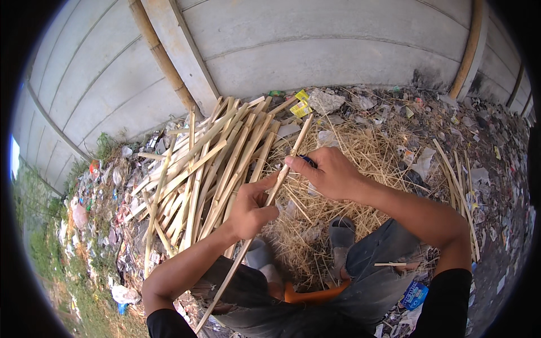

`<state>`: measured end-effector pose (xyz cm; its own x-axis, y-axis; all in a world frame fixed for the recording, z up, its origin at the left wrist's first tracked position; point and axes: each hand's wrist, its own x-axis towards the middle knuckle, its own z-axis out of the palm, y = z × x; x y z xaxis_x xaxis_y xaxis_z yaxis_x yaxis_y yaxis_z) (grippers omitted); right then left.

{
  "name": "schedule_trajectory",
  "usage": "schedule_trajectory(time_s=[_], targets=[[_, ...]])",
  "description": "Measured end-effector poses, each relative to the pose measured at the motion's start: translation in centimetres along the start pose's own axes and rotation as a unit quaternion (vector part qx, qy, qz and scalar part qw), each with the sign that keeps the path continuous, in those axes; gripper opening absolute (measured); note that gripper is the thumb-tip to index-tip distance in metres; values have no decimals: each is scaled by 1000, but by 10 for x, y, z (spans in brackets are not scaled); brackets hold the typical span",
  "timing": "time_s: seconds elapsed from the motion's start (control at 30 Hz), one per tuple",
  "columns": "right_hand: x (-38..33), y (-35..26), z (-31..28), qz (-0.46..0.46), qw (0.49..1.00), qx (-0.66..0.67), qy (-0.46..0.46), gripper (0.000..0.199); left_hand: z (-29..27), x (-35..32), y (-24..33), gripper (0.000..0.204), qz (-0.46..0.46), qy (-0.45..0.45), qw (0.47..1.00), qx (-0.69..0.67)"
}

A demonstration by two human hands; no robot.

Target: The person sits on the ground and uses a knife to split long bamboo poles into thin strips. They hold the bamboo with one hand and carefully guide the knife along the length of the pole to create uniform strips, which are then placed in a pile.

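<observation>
Grey concrete panel wall (315, 50) backs a littered yard where a seated person shaves a bamboo strip.

Clenched near the middle of the long pale split-bamboo strip (282, 174), the left hand (251, 211) holds it slanting from beside the knee up toward the wall. The right hand (329, 172) is closed around a dark-handled blade (307, 161), only partly visible, set against the strip just above the left thumb. Below both hands lies a heap of straw-coloured shavings (338, 208) around two grey sandals (341, 234); to the left lies a fanned pile of similar cut bamboo slats (208, 169). Judging from this, the work goes best with the strip braced firmly, the blade kept shallow and pushed away from the left fingers.
</observation>
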<state>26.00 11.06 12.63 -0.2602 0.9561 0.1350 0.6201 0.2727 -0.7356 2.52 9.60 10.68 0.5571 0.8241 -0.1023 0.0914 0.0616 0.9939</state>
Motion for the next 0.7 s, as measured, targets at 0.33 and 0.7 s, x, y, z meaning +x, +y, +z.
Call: schedule_trajectory(time_s=[0.33,0.7], targets=[[9,22,-17,77,959,219,-164,64,-2,4,-6,78,8,-20,1000,-4],[-11,-1,-1,-53,996,-63,22,65,-2,5,-5,81,-17,22,999,39]])
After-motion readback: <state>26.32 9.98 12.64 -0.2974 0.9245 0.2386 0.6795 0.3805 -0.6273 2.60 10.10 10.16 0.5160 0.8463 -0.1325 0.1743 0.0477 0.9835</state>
